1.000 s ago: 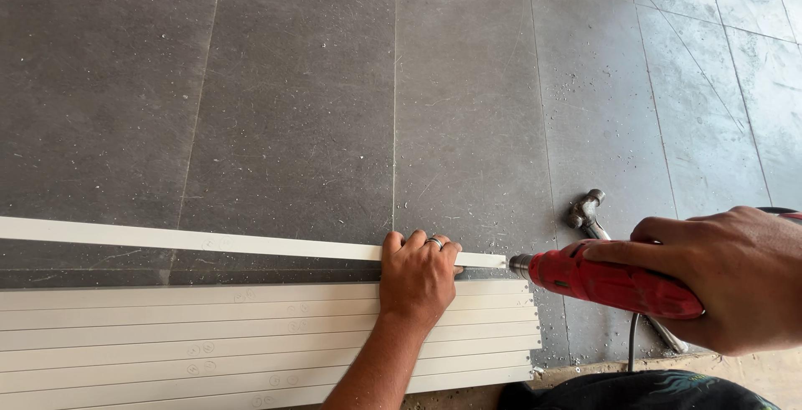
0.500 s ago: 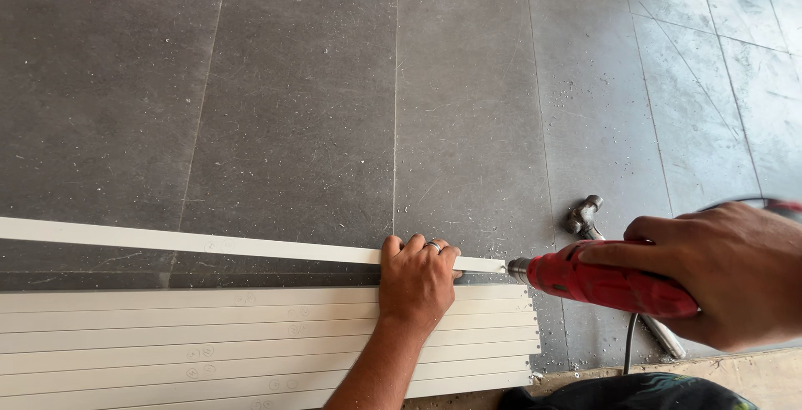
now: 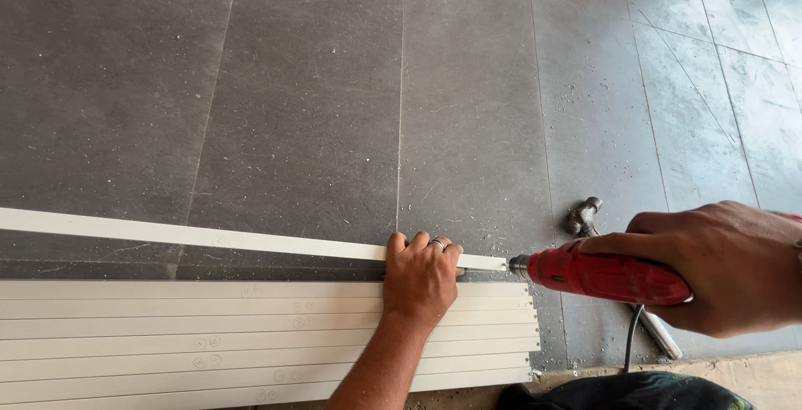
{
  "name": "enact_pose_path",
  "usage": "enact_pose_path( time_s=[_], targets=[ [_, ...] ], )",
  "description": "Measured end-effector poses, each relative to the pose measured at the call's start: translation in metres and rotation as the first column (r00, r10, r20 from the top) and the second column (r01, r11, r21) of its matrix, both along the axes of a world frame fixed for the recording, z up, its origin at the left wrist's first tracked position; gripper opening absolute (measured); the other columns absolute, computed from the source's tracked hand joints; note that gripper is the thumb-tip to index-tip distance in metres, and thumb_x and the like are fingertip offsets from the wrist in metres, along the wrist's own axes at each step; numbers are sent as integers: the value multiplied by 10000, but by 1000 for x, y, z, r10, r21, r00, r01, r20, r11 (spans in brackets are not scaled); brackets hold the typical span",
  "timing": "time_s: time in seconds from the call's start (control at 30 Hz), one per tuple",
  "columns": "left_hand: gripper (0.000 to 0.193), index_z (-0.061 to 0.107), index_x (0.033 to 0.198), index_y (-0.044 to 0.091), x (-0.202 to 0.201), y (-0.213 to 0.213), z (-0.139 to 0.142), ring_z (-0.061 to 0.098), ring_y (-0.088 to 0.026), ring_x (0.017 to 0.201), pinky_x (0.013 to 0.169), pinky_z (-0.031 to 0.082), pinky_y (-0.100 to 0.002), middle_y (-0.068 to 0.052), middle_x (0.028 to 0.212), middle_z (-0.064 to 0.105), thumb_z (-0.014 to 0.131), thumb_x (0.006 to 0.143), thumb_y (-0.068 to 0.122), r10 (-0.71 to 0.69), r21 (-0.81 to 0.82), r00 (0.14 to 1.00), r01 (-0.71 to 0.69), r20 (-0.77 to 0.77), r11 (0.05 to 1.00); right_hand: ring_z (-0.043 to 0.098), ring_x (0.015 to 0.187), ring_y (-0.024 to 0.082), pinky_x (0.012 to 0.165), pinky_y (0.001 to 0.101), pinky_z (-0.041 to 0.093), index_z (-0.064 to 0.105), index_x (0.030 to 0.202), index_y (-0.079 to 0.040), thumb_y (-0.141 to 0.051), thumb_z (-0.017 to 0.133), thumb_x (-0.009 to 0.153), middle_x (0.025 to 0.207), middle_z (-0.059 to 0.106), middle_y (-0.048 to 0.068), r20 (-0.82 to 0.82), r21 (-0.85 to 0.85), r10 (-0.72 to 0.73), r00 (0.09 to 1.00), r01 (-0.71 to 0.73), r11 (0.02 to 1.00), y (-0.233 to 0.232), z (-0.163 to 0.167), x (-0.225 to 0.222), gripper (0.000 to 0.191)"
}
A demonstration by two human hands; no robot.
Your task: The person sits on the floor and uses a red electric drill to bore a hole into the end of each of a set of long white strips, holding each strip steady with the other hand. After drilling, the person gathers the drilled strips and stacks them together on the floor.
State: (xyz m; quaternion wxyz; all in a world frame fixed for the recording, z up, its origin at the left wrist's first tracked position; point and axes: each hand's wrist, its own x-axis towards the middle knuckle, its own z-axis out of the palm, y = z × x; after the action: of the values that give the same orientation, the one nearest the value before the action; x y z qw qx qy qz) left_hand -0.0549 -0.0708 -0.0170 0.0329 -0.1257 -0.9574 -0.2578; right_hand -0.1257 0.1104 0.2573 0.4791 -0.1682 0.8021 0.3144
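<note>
On grey floor tiles, left hand (image 3: 420, 280) grip pressing white strip (image 3: 192, 236) lying left-right, right hand (image 3: 718, 264) grip closed around red drill (image 3: 606, 276) pointing left at strip's end.

Glossy red plastic drill (image 3: 606, 276), matt white plastic strip (image 3: 209, 239), dusty grey tiles (image 3: 334, 109)
</note>
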Motion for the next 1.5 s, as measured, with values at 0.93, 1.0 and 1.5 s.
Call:
enact_pose_path(
  time_s=[0.93,1.0,1.5],
  targets=[
    [405,800,1000,179,-7,-9,25,627,-173,855,920,357,-410,24,911,776,775,802,531,51,79,969,-73,243,994,733,827,123,776,319,610,350,1523,-421,-331,687,871,1038,701,-71,1,71,80,997,-80,994,-44,19,0,740],
    [429,798,1018,184,-8,-10,26,618,-186,830,879,359,-417,15,894,772,762,812,558,46,88,969,-69,241,994,738,809,125,764,323,606,406,1496,-400,-331,696,854,997,724,-59,-7,14,49,999,-49,999,-48,20,0,708],
    [421,815,977,208,-8,-9,26,600,-174,803,833,354,-407,25,865,769,768,792,584,55,74,978,-71,202,995,728,910,164,770,310,596,415,1526,-352,-306,714,844,1151,712,4,61,-2,297,953,-298,955,-76,14,1,746]
  ],
)
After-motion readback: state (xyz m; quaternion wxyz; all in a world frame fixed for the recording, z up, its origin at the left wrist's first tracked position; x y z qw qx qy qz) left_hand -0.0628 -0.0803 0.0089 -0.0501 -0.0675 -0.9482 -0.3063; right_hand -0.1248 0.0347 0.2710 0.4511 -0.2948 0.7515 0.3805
